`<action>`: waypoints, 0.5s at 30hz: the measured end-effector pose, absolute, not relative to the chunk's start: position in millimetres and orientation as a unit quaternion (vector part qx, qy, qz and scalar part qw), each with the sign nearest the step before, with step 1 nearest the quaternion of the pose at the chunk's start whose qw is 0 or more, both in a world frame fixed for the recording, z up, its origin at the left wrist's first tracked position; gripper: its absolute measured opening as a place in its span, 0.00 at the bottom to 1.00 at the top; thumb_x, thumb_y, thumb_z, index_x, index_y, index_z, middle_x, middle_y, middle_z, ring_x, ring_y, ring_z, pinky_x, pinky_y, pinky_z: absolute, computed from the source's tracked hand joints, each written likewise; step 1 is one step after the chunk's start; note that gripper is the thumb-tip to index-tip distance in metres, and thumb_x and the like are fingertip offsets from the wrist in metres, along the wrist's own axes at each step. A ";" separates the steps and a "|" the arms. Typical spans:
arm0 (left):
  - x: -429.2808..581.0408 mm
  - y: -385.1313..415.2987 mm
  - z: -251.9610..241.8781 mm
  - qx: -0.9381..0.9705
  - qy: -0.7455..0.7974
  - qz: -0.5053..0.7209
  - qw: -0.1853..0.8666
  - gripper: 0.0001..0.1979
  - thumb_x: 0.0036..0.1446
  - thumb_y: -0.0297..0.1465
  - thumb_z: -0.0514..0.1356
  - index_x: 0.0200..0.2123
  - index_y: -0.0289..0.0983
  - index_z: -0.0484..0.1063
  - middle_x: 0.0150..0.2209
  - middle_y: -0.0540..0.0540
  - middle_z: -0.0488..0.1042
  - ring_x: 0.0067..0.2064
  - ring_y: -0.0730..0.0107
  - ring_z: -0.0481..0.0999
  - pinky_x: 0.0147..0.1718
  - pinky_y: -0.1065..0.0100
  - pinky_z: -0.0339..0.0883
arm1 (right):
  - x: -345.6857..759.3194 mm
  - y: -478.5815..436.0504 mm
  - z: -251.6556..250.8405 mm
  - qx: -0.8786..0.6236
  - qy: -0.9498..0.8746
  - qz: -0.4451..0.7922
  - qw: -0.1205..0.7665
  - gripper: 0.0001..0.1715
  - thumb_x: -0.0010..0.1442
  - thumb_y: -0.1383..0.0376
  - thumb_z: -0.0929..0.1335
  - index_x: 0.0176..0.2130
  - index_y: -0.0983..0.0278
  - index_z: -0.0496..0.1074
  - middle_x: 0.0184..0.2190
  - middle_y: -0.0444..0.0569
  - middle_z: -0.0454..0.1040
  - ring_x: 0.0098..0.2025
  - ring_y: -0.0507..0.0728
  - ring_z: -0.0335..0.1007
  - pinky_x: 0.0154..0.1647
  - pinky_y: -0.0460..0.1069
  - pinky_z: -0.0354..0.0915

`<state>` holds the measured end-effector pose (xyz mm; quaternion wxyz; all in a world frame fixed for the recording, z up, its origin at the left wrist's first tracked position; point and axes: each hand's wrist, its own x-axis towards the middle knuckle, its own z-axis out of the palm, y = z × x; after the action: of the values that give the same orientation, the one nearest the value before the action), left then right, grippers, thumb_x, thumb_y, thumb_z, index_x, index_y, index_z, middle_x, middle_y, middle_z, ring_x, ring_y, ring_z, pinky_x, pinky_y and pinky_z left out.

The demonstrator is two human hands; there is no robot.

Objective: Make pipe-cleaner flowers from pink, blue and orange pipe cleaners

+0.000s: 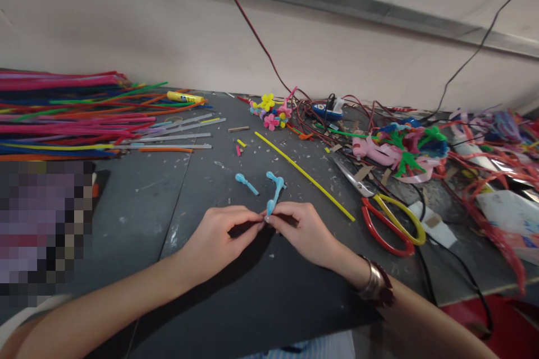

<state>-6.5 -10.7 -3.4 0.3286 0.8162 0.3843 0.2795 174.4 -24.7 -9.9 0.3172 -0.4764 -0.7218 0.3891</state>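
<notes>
Both hands meet over the dark table at a light blue pipe cleaner piece (pixel 277 189) with looped ends. My left hand (pixel 221 238) pinches its lower end between thumb and fingers. From the other side, my right hand (pixel 305 230) grips the same end, fingertips almost touching those of the left; the exact spot they hold is hidden. The piece points up and away, with another blue loop beside its top. A separate blue pipe cleaner piece (pixel 246 184), looped at one end, lies just beyond the left fingers. A straight yellow pipe cleaner (pixel 305 175) lies beyond the right hand.
Scissors (pixel 377 205) with red and yellow handles lie on the right. Bundles of coloured pipe cleaners (pixel 76 123) and a yellow tube (pixel 185 97) are at back left. Small craft flowers (pixel 272 112), a glue gun (pixel 328 110), cords and a red plastic strip (pixel 492 219) clutter the back and right.
</notes>
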 end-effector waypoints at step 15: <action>-10.9 -9.6 -14.5 0.880 0.348 0.242 0.214 0.07 0.58 0.28 0.52 0.35 0.36 0.70 0.32 0.47 0.73 0.34 0.70 0.72 0.35 0.70 0.65 | 177.8 -25.0 -6.2 -0.448 -0.821 0.252 0.247 0.12 0.61 0.70 0.58 0.28 0.65 0.65 0.26 0.46 0.64 0.31 0.51 0.61 0.33 0.45 0.57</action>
<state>-10.9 -9.6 -14.5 0.2144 0.8798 0.3483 0.2421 177.8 -25.0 -6.2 0.2474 -0.4481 -0.8212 0.2523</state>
